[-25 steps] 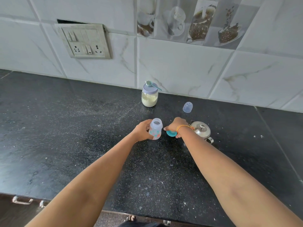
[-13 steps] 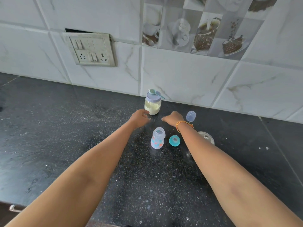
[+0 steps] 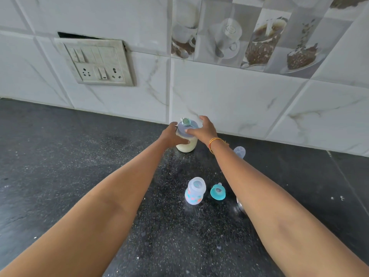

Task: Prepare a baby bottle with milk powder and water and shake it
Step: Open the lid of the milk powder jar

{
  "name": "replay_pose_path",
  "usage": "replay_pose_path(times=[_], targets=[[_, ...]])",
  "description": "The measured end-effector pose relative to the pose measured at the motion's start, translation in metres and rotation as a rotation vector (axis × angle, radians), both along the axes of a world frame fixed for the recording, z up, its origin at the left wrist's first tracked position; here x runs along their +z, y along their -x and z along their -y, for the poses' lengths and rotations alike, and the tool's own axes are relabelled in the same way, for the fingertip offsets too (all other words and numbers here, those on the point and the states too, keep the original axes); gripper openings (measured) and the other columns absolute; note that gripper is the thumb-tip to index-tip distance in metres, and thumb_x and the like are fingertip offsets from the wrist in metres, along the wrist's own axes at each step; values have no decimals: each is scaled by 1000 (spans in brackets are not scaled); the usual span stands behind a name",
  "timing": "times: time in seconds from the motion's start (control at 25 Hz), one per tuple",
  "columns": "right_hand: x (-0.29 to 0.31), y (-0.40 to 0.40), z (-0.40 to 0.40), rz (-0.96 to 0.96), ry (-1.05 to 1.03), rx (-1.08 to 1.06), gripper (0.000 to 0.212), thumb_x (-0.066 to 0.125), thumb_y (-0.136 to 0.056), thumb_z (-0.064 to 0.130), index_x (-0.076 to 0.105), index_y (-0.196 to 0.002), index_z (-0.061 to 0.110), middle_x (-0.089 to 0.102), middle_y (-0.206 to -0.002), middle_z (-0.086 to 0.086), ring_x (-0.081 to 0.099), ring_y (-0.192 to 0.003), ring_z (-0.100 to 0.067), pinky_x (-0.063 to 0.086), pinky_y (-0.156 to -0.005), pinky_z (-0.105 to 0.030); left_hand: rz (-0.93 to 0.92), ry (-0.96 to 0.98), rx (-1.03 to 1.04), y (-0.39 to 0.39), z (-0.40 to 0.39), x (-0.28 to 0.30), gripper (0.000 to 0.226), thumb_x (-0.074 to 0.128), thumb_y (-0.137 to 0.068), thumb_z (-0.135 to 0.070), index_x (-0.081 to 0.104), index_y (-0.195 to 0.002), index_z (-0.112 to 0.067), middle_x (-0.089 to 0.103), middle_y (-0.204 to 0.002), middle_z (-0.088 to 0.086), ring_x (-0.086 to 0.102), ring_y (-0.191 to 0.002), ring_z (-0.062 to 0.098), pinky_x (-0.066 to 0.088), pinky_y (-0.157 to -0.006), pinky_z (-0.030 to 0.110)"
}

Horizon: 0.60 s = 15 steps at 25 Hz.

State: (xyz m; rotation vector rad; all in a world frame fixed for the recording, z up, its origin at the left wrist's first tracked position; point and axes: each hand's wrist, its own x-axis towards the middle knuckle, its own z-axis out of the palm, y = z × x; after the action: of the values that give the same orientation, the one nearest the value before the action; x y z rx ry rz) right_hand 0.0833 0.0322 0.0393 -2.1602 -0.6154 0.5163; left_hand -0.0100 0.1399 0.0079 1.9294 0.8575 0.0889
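A jar of milk powder (image 3: 186,147) with a lilac lid (image 3: 184,128) stands by the tiled wall, a small green scoop (image 3: 186,121) lying on the lid. My left hand (image 3: 172,135) wraps around the jar's left side. My right hand (image 3: 203,129) rests over the lid with fingers spread. Nearer to me, the open baby bottle (image 3: 195,190) with coloured dots stands upright on the black counter (image 3: 79,156). Its teal teat ring (image 3: 218,192) lies just to its right. A clear bottle cap (image 3: 239,152) sits behind my right forearm.
A steel vessel (image 3: 240,205) is mostly hidden under my right forearm. A switch and socket panel (image 3: 97,62) is on the wall at upper left. White specks of powder dot the counter around the bottle.
My left hand let go of the bottle and my right hand left the teal ring. Both hands reached back to the powder jar and now hold it.
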Motion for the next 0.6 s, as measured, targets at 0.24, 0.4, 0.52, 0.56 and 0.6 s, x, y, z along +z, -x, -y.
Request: replay_pose_path(times=[0.24,0.4,0.52,0.56,0.6], targets=[[-9,-7,-13,97,108,119,87,86,-67,34,44,-140,11,51,-138,-6,49,-125,-26,43,-98,-32,30,-8,-16,-8,0,-21,91,88,-66,-23,40,-143,-18,54,-139,4,49,-130,24,41,-102,34],[-7,3,-7,149,103,108,81,85,-65,36,51,-133,11,57,-132,-6,55,-118,-24,47,-92,-30,113,-65,42,2,9,-21,82,89,-64,-23,48,-135,-18,59,-132,3,54,-123,22,44,-102,35],[-1,22,1,188,112,120,78,85,-64,40,54,-130,12,60,-129,-5,57,-115,-23,47,-88,-29,124,-60,37,23,12,-20,84,90,-60,-26,50,-134,-21,61,-129,0,55,-122,21,46,-103,39],[2,32,4,191,106,128,78,85,-63,42,55,-129,12,61,-128,-5,58,-114,-23,48,-87,-29,132,-53,41,34,13,-19,83,90,-60,-26,51,-133,-22,62,-128,-1,56,-121,20,46,-101,37],[4,43,8,188,103,140,78,85,-63,43,55,-128,12,62,-126,-5,59,-113,-23,48,-86,-29,135,-55,46,45,15,-19,83,90,-60,-26,51,-132,-23,62,-128,-1,56,-120,19,46,-98,35]])
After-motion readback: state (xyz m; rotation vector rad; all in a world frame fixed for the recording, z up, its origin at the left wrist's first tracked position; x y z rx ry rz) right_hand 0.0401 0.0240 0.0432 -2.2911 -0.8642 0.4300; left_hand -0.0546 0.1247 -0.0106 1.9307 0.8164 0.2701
